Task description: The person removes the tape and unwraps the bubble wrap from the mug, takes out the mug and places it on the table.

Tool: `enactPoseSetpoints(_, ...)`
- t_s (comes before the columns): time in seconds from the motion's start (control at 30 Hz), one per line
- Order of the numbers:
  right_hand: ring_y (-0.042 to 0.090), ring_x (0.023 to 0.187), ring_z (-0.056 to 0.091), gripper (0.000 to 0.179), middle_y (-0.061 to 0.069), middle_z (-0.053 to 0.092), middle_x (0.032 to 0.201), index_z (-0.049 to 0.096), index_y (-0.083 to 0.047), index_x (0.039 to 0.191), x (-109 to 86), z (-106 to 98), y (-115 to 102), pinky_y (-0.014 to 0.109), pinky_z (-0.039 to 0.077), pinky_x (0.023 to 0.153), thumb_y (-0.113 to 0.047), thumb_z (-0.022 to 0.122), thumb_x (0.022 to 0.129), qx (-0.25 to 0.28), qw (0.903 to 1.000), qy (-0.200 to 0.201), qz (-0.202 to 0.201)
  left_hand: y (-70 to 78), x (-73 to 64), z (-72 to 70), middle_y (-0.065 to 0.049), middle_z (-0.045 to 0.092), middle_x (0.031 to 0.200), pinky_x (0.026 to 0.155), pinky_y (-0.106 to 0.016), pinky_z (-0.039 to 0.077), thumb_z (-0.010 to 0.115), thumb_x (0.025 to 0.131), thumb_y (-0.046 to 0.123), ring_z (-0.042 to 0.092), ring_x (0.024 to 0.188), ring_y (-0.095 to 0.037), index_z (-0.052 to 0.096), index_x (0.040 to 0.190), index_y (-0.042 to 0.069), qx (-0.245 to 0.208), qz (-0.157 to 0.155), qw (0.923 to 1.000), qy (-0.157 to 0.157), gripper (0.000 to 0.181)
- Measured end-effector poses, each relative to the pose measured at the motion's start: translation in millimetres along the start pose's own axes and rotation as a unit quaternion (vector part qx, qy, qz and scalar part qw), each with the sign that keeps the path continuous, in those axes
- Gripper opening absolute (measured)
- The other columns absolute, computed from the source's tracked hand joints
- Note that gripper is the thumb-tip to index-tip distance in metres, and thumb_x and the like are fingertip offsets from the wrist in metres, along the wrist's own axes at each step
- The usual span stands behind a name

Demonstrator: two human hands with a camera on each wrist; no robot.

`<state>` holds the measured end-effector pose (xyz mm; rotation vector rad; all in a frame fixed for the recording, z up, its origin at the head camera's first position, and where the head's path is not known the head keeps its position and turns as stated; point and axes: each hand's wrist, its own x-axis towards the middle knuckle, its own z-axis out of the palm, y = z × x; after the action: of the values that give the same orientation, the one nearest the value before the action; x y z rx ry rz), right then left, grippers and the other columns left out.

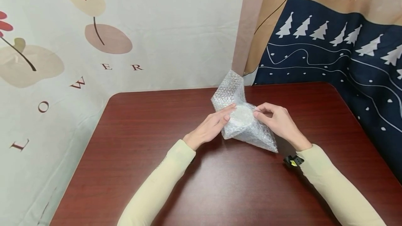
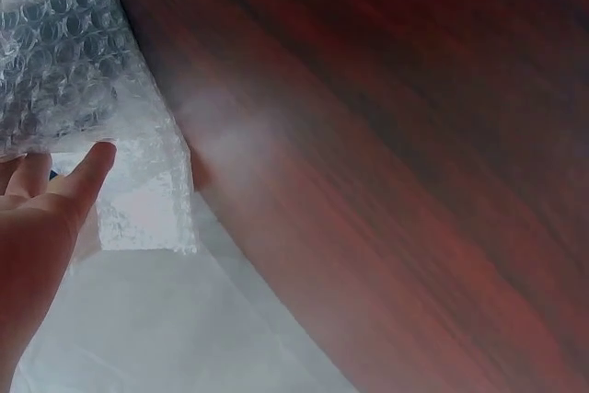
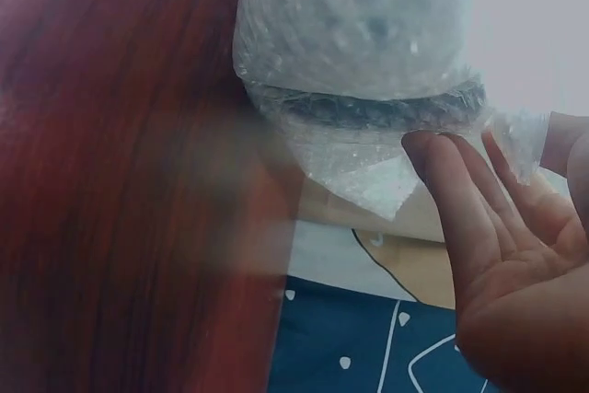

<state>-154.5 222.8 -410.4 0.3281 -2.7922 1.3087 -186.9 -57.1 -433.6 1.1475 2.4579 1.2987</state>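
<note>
A round, pale-topped object (image 1: 242,116) stands on the table, wrapped in clear bubble wrap (image 1: 229,90). One flap of the wrap sticks out toward the back, and another spreads toward the front right. My left hand (image 1: 210,125) lies along the left side of the bundle, its fingers extended and touching the wrap. On the opposite side my right hand (image 1: 277,119) pinches an edge of the bubble wrap between thumb and forefinger. The right wrist view shows the wrapped bundle (image 3: 359,25) from its side, with a dark band beneath the pale part. What exactly is inside cannot be told.
The dark red wooden table (image 1: 150,121) has rounded back corners. Behind it hangs a pale cloth (image 1: 182,37) with flowers and letters. A navy cloth (image 1: 314,58) with white trees covers the right side. A black strap device (image 1: 293,161) sits at the right wrist.
</note>
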Motion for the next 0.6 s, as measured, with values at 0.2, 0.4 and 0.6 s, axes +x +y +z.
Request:
enactPoseSetpoints(0.2,0.025,0.106,0.068,0.023,0.008,0.073,0.116,0.074,-0.013,0.117,-8.7,-3.6,1.6,0.016,0.049,0.086,-0.030,0.070,0.101,-0.007,0.9998,0.009,-0.016,1.2,1.5,-1.0,-0.002,0.036,0.165,0.122,-0.028,0.025,0.012,0.098,0.079,0.032,0.151,-0.011,0.046,0.156,0.007,0.001,0.005,1.0000,-0.003,0.098)
enactPoseSetpoints(0.4,0.020,0.102,0.067,0.019,0.007,0.075,0.112,0.075,-0.013,0.116,-16.1,-9.3,1.8,0.009,0.045,0.082,-0.022,0.072,0.100,-0.026,0.9972,0.039,-0.057,2.1,2.0,-1.4,-0.002,0.038,0.165,0.123,-0.027,0.024,0.011,0.099,0.078,0.032,0.151,-0.011,0.046,0.156,0.007,-0.008,-0.001,1.0000,-0.003,0.097)
enactPoseSetpoints(0.6,0.002,0.093,0.068,0.019,0.005,0.076,0.110,0.076,-0.014,0.117,-23.8,-16.0,-1.9,0.008,0.050,0.081,-0.018,0.074,0.098,-0.006,0.9954,0.050,-0.081,1.2,0.2,-1.9,-0.003,0.039,0.164,0.122,-0.027,0.025,0.009,0.099,0.075,0.033,0.151,-0.012,0.044,0.156,0.006,-0.011,-0.002,0.9999,0.007,0.097)
